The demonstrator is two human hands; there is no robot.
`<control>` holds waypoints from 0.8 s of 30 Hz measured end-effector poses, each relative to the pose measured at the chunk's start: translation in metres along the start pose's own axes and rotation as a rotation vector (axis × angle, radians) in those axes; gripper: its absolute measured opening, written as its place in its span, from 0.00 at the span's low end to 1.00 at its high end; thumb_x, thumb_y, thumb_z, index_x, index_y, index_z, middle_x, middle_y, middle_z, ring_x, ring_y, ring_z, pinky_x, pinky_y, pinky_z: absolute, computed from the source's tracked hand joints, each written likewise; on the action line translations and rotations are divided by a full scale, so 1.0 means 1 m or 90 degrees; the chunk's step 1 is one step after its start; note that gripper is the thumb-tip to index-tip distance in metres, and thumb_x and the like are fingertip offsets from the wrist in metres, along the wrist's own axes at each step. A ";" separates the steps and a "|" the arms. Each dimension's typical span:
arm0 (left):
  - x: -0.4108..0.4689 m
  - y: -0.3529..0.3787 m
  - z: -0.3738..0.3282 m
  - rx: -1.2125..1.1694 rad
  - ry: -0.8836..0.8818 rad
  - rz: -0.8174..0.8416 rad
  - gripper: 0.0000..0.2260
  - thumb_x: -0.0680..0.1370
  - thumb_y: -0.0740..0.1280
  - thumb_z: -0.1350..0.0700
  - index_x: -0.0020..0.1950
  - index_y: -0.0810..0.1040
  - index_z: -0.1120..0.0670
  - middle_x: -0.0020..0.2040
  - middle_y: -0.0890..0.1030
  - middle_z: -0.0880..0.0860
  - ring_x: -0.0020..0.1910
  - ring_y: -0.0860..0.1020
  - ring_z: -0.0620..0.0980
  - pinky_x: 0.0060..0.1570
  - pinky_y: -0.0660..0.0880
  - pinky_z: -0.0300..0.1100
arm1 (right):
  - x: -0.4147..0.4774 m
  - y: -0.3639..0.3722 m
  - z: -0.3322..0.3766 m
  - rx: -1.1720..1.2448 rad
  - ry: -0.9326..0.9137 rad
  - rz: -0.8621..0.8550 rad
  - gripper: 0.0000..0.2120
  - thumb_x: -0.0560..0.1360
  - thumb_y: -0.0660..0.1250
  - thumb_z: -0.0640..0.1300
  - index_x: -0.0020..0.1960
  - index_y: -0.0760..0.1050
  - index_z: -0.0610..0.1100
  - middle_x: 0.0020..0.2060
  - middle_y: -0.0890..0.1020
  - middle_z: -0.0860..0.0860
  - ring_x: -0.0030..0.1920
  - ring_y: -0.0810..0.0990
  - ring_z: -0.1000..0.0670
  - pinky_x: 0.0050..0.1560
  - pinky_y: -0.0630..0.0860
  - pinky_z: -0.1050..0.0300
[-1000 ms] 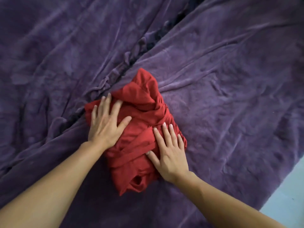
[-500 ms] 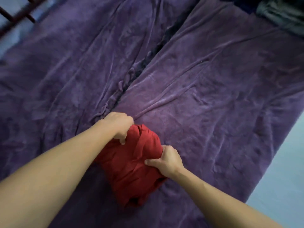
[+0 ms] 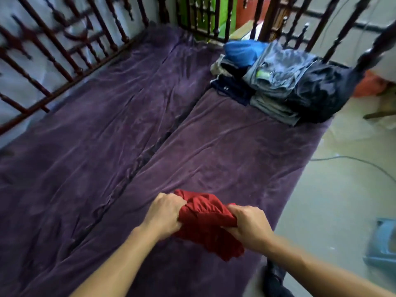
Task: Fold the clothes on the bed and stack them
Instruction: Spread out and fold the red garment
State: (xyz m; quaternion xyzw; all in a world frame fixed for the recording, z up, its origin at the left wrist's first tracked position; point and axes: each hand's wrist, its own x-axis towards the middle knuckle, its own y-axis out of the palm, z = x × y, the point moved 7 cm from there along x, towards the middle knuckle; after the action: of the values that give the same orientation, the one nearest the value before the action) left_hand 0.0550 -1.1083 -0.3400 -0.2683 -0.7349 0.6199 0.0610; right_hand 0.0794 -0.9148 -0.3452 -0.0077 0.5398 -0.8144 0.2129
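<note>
Now both hands grab the red cloth (image 3: 206, 224), all bunched up in a soft lump over the purple bed (image 3: 107, 146). Left hand (image 3: 164, 213) squeezes one side, right hand (image 3: 249, 225) squeezes the other, near the bed's edge.

Red garment (image 3: 205, 224) matt soft cloth; bed cover (image 3: 107, 146) plush, velvety purple fabric.
</note>
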 end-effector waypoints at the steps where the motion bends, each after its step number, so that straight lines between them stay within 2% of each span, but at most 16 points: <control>1: 0.018 -0.010 -0.017 -0.013 0.011 -0.021 0.07 0.68 0.63 0.53 0.39 0.78 0.54 0.42 0.83 0.53 0.45 0.80 0.59 0.44 0.73 0.47 | -0.002 -0.019 -0.017 -0.005 0.000 -0.010 0.17 0.72 0.64 0.62 0.45 0.70 0.48 0.46 0.82 0.52 0.50 0.79 0.44 0.43 0.69 0.51; 6: 0.123 -0.049 -0.096 0.038 0.008 -0.015 0.08 0.71 0.61 0.53 0.45 0.77 0.52 0.49 0.82 0.50 0.52 0.78 0.55 0.51 0.68 0.46 | 0.003 -0.112 -0.118 -0.001 0.004 -0.053 0.18 0.71 0.62 0.62 0.47 0.71 0.47 0.46 0.83 0.52 0.50 0.79 0.44 0.42 0.70 0.53; 10: 0.206 -0.085 -0.151 0.056 -0.012 -0.002 0.07 0.69 0.60 0.52 0.44 0.75 0.52 0.48 0.82 0.50 0.51 0.78 0.54 0.50 0.68 0.45 | 0.015 -0.182 -0.196 0.005 0.022 -0.074 0.17 0.69 0.64 0.61 0.48 0.71 0.49 0.46 0.83 0.52 0.49 0.79 0.45 0.42 0.69 0.54; 14: 0.275 -0.125 -0.200 0.056 -0.004 -0.004 0.07 0.69 0.62 0.51 0.43 0.75 0.52 0.48 0.82 0.51 0.51 0.78 0.56 0.49 0.70 0.46 | 0.029 -0.242 -0.260 -0.007 0.045 -0.109 0.17 0.67 0.65 0.61 0.47 0.71 0.50 0.42 0.83 0.52 0.46 0.80 0.46 0.37 0.63 0.56; 16: 0.306 -0.146 -0.214 0.035 0.000 -0.012 0.06 0.69 0.63 0.51 0.42 0.75 0.52 0.47 0.83 0.52 0.49 0.79 0.56 0.46 0.70 0.45 | 0.041 -0.267 -0.284 -0.003 0.051 -0.113 0.17 0.66 0.66 0.62 0.47 0.71 0.51 0.42 0.83 0.53 0.46 0.80 0.46 0.37 0.64 0.56; 21: 0.388 -0.189 -0.225 0.008 0.007 -0.001 0.08 0.67 0.66 0.49 0.41 0.76 0.52 0.44 0.83 0.53 0.48 0.79 0.56 0.41 0.70 0.45 | 0.091 -0.321 -0.333 0.051 0.067 -0.092 0.16 0.65 0.69 0.60 0.45 0.73 0.51 0.41 0.83 0.53 0.46 0.81 0.48 0.42 0.74 0.55; 24: 0.443 -0.203 -0.218 -0.010 0.000 0.021 0.10 0.66 0.67 0.48 0.40 0.77 0.53 0.43 0.82 0.53 0.47 0.80 0.56 0.39 0.71 0.45 | 0.130 -0.349 -0.360 0.052 0.084 -0.076 0.15 0.64 0.70 0.60 0.43 0.73 0.51 0.40 0.83 0.54 0.44 0.80 0.49 0.42 0.74 0.55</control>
State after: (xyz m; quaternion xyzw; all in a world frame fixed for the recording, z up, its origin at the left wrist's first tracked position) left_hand -0.2937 -0.7270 -0.2067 -0.2811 -0.7350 0.6151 0.0487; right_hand -0.2446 -0.5314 -0.2160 0.0221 0.5177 -0.8457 0.1279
